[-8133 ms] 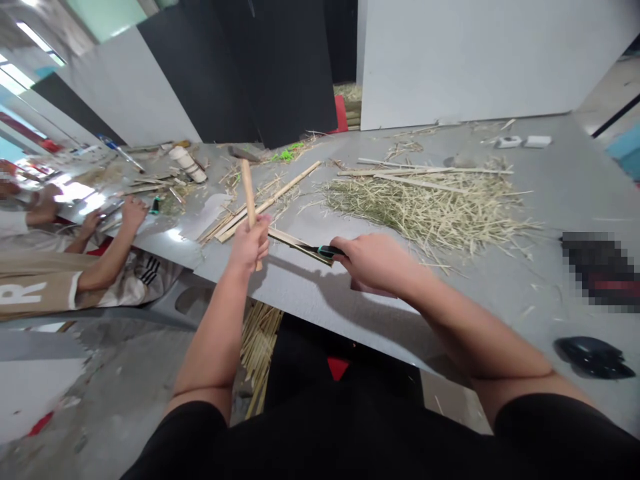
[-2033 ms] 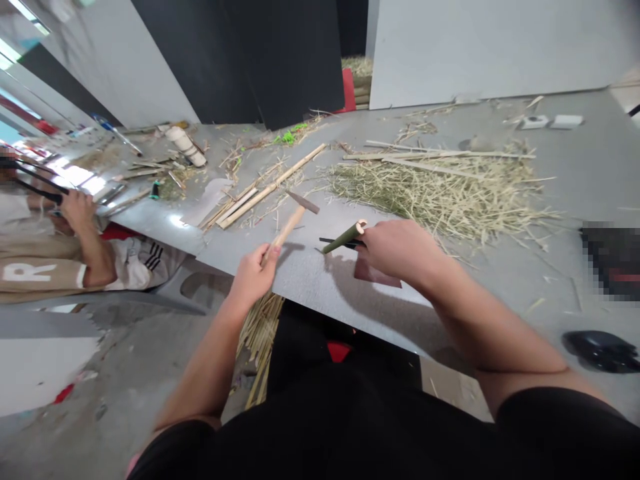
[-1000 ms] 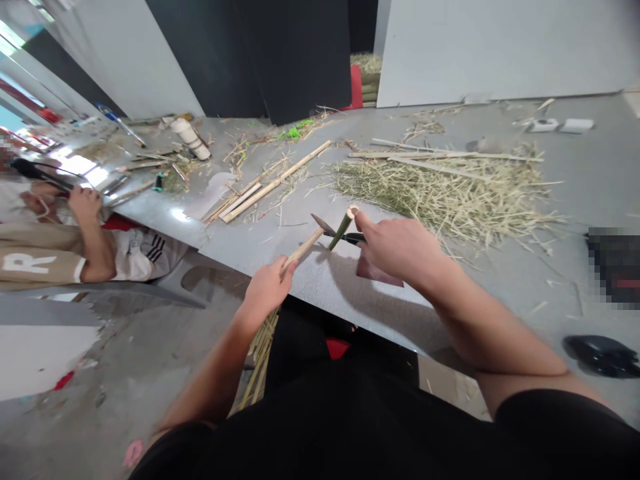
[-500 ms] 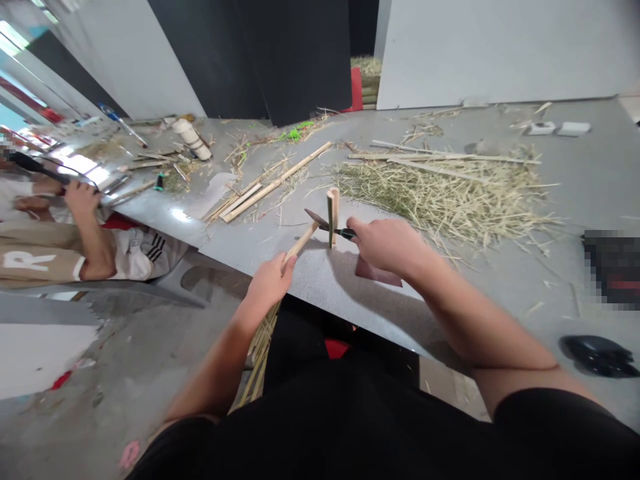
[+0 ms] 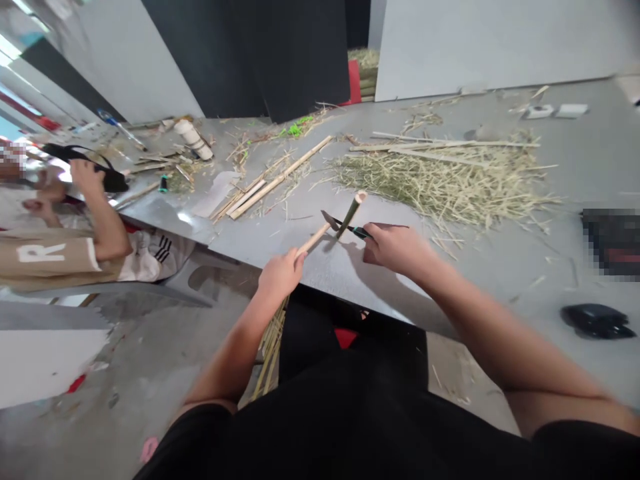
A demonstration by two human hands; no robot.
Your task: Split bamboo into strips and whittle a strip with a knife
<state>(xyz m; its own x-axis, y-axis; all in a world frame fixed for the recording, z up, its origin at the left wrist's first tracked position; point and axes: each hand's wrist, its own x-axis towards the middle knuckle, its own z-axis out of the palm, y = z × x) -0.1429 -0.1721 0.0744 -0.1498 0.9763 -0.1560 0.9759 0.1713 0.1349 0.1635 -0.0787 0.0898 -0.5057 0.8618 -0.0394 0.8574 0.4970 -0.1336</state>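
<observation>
My left hand is closed round a pale wooden stick, whose far end touches or nearly touches a knife blade. My right hand grips the dark handle of a knife, its blade pointing left. A short green bamboo piece leans to the right at the blade, its pale cut end up; whether its foot rests on the table is unclear. Beneath my right hand lies a flat brown piece, partly hidden.
A heap of bamboo shavings covers the grey table behind my right hand. Bamboo strips lie further left. A black object sits at the right. At the left, a seated person holds something black.
The bamboo piece has gone from upright to leaning right. Both hands, with stick and knife, appear slightly further right. The person at the left has moved the black object.
</observation>
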